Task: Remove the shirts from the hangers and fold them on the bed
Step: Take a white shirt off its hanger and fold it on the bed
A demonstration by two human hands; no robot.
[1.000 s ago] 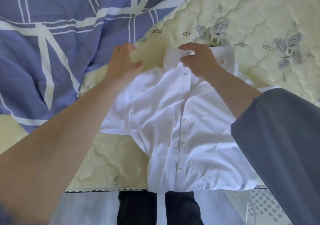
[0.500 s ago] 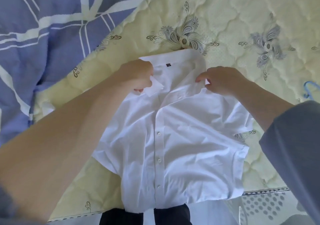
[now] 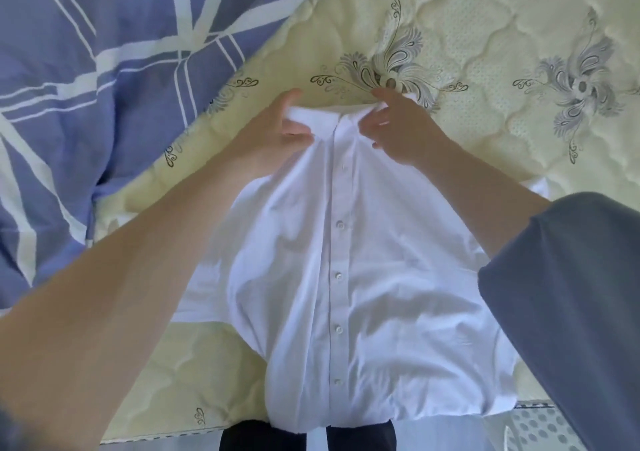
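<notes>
A white button-up shirt (image 3: 363, 277) lies face up on the pale yellow quilted mattress (image 3: 485, 52), its collar away from me and its hem hanging over the near edge. Its front is buttoned. My left hand (image 3: 277, 128) pinches the left side of the collar, and my right hand (image 3: 398, 128) pinches the right side. Both hands meet close together at the top of the placket. No hanger is in view.
A blue duvet with white stripes (image 3: 86, 86) is bunched over the left part of the bed. The mattress's near edge (image 3: 156, 436) runs along the bottom. A white perforated basket (image 3: 540, 430) shows at the lower right, and dark trousers (image 3: 360, 438) below the hem.
Both hands have shifted from the spread collar wings to the top of the collar and drawn it together at the middle. The open collar is now closed up.
</notes>
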